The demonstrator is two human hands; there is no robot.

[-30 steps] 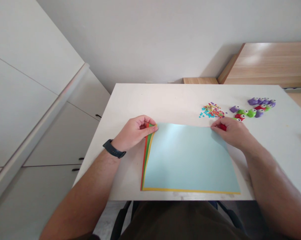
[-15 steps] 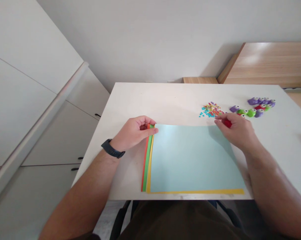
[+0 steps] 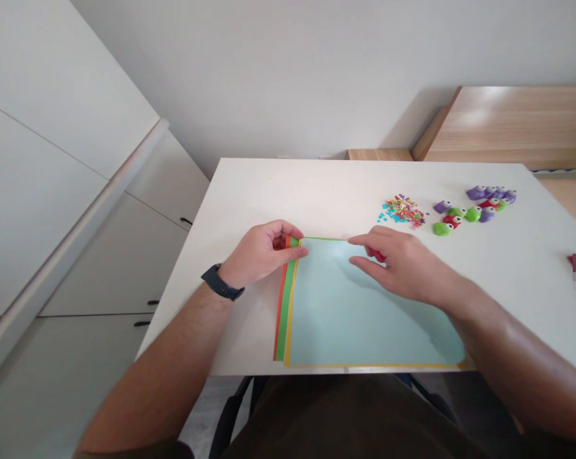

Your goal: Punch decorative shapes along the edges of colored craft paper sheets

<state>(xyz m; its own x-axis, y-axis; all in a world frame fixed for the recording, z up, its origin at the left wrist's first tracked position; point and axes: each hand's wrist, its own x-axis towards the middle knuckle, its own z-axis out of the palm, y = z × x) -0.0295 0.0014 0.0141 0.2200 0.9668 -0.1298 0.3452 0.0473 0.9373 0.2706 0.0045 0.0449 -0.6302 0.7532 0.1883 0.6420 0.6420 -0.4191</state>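
Left hand [image 3: 264,252] pinching coloured sheets [image 3: 359,306] at far-left corner; right hand [image 3: 397,261] part-open over their far edge, red thing [image 3: 376,255] in its curled fingers. Confetti [image 3: 403,210] just beyond.

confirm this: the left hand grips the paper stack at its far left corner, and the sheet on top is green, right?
Not quite: the top sheet is light blue, as the head view shows; the green sheet lies beneath it. The left hand does grip the stack at that corner.
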